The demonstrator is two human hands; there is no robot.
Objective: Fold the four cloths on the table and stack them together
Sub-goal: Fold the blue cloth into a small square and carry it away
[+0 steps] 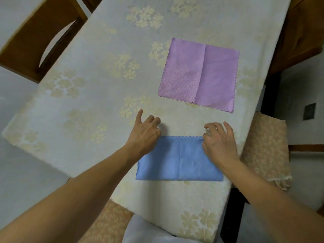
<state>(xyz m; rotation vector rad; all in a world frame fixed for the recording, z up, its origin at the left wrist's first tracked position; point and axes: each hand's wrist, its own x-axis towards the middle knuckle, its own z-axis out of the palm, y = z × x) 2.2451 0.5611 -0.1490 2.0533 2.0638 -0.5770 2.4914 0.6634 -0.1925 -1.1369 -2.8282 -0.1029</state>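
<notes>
- Head cam: the blue cloth [178, 160] lies folded in half into a long rectangle, close to the near edge of the table [87, 95] and toward its right side.
- The left hand [146, 133] is at the blue cloth's far left corner, fingers curled, index finger pointing out over the tablecloth. It looks like it's pinching that corner, but the grip itself is hidden under the hand, so can't really tell.
- The right hand [219, 139] sits at the far right corner, fingers bent down onto the cloth's zigzag edge. Same deal, can't say for sure if it's gripping or just resting.
- The purple cloth [199, 74] lies spread out flat farther back, near the table's right edge, well apart from the blue one, with a crease running down its middle.
- There's a wooden chair [26, 50] by the far left corner, and a cushioned chair [266, 148] tucked against the right edge.
</notes>
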